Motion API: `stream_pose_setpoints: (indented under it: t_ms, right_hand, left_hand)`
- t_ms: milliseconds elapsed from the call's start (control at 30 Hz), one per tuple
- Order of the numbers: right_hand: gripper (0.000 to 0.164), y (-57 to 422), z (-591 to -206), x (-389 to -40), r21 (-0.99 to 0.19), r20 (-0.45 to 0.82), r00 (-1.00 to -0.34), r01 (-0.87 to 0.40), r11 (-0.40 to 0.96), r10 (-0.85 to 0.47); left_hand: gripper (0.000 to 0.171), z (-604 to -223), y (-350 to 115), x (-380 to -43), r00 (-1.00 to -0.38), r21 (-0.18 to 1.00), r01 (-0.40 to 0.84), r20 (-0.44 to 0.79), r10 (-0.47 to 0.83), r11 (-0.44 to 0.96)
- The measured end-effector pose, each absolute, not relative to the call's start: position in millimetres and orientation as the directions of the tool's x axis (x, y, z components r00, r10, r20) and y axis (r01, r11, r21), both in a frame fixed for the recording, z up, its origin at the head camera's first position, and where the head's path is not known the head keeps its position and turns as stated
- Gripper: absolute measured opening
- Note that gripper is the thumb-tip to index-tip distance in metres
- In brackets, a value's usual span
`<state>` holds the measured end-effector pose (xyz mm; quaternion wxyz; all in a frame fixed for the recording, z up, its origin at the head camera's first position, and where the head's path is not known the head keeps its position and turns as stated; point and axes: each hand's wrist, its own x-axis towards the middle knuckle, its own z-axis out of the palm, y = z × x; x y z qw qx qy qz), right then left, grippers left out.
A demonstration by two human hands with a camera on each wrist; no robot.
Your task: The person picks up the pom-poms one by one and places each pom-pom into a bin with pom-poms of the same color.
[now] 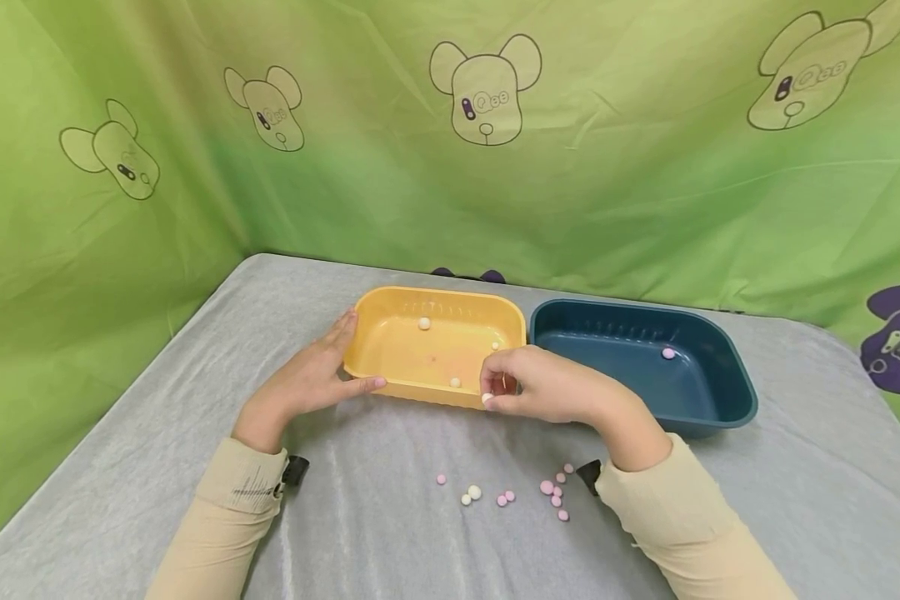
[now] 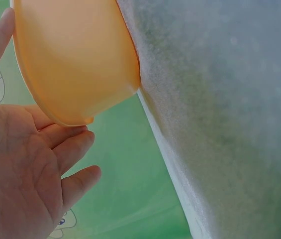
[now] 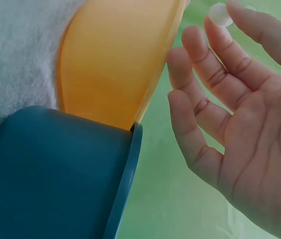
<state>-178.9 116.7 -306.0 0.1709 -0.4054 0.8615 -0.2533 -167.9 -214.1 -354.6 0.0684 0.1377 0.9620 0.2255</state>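
Note:
At the left end of a yellow plastic basin, my left hand rests with spread fingers. Its thumb is on the front rim; the other fingers lie along the left side, loosely extended in the left wrist view. My right hand pinches a small white ball between thumb and index finger. It is at the basin's front right corner, with the ball right at the rim, and its other fingers are half bent. Inside the basin are several white balls, one near the back.
Right of the yellow basin stands a dark blue basin with a pink ball in it. In front, several pink balls and two white balls lie on the grey cloth. A green printed curtain hangs behind.

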Motion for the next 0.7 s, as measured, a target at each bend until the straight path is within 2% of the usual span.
stream_pose_setpoints:
  t_ms: [700]
  right_hand:
    - [0.004,119,-311,-205,-0.599,-0.088,-0.675,-0.552,0.58,-0.733]
  left_hand:
    - [0.113,-355,-215,-168,-0.951,0.446,0.248,-0.058,0.304,0.86]
